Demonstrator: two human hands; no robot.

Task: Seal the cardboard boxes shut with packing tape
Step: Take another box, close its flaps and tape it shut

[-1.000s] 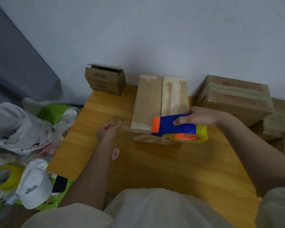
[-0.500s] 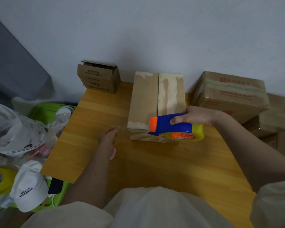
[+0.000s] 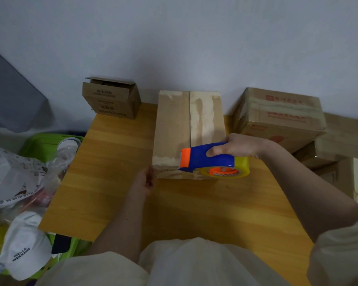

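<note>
On smooth wooden table (image 3: 116, 182), rectangular cardboard box (image 3: 174, 129).

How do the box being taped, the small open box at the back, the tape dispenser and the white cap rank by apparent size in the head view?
1. Box being taped
2. Tape dispenser, small open box, white cap: look alike, and differing nearness to the camera makes ranking unsure.

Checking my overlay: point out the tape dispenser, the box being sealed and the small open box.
tape dispenser (image 3: 207, 156), head view, blue handle
box being sealed (image 3: 174, 129), head view, left top flap
small open box (image 3: 110, 102), head view, printed front face
</note>
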